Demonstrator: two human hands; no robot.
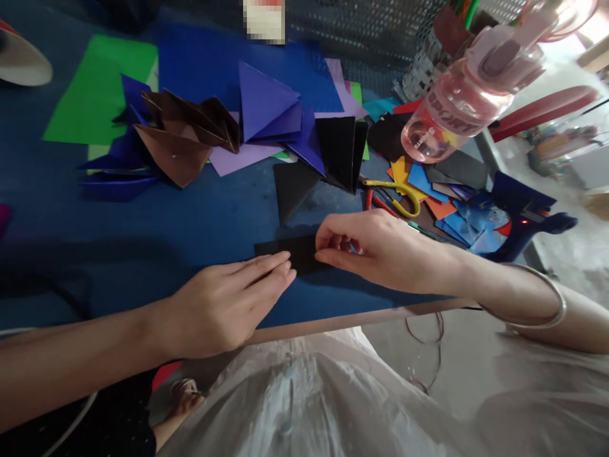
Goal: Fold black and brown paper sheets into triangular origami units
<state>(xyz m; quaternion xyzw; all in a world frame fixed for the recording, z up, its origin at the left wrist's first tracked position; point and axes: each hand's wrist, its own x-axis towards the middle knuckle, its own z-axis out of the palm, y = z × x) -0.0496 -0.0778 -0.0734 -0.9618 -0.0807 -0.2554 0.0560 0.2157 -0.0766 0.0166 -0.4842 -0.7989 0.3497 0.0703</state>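
A small dark strip of black paper [301, 252] lies on the blue tabletop near its front edge. My left hand [228, 301] rests flat over its left part, fingers stretched out and close together. At the strip's right end, my right hand [380, 251] pinches the paper between thumb and curled fingers. Just beyond the strip lies a black folded triangle [294, 187], with a larger black folded piece [337, 149] behind it.
Brown folded paper [178, 152], purple folded paper [266, 108] and green sheets [95, 95] lie farther back. Yellow-handled scissors [404, 198], paper scraps [445, 206], a blue glue gun [523, 219] and a pink water bottle [451, 114] are at right.
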